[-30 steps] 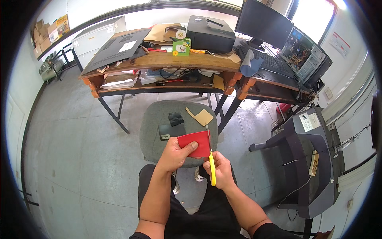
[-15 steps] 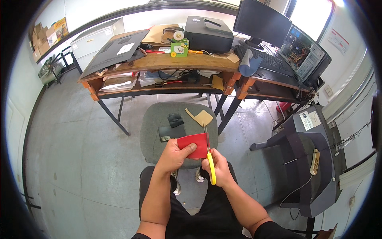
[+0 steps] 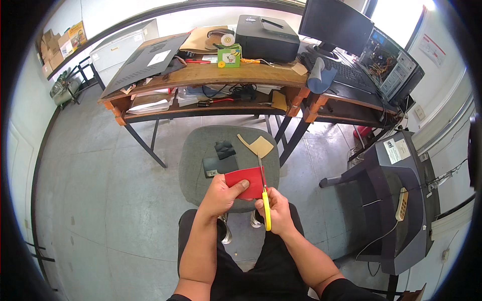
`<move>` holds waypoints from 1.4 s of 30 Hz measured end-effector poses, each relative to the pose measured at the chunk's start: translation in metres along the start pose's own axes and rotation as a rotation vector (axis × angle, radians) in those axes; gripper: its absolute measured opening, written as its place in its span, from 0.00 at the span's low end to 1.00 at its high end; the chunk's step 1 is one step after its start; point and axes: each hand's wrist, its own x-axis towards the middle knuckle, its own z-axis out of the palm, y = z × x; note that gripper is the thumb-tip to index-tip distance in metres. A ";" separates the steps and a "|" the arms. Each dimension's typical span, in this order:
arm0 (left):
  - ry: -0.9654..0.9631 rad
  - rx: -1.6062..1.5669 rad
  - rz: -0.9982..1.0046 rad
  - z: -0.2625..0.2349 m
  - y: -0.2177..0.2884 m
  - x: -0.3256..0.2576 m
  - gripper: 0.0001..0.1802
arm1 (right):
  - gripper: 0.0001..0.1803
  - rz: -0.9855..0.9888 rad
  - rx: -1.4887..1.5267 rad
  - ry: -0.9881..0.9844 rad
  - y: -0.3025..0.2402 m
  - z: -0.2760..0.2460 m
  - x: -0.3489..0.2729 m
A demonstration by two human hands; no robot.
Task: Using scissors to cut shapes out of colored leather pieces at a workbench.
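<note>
My left hand (image 3: 221, 193) pinches a red rectangular sheet (image 3: 247, 176), thumb on top, above the front part of a grey padded chair seat (image 3: 193, 175). In my right hand (image 3: 278, 210) is a pair of scissors (image 3: 267, 213) with yellow handles, its blades pointing away from me along the sheet's right edge. Whether the blades bite into the sheet is hard to make out. Beyond my hands, a dark flat piece (image 3: 228, 164), a smaller crumpled black piece (image 3: 224, 149) and a tan cut-out piece (image 3: 262, 146) lie on the seat.
A wooden desk (image 3: 211, 80) stands ahead, bearing a black printer (image 3: 267, 40) and a green box (image 3: 229, 57). To its right are a monitor (image 3: 336, 25), a keyboard (image 3: 351, 75) and an opened computer case (image 3: 389, 65). A dark plastic chair (image 3: 364, 183) holding a power strip (image 3: 401, 204) is at right.
The view has shifted slightly, so the surroundings sit a little to the right. My hands, the red sheet and the scissors keep nearly the same pose.
</note>
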 end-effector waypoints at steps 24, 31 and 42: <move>0.095 0.009 -0.152 -0.034 -0.043 0.037 0.11 | 0.15 0.119 0.096 0.014 0.057 -0.004 0.049; 0.147 0.001 -0.270 -0.059 -0.067 0.051 0.11 | 0.17 0.292 0.099 0.074 0.085 -0.011 0.071; 0.533 -0.280 -0.022 -0.101 -0.055 0.046 0.09 | 0.31 -0.047 -1.123 -0.085 0.100 -0.023 0.072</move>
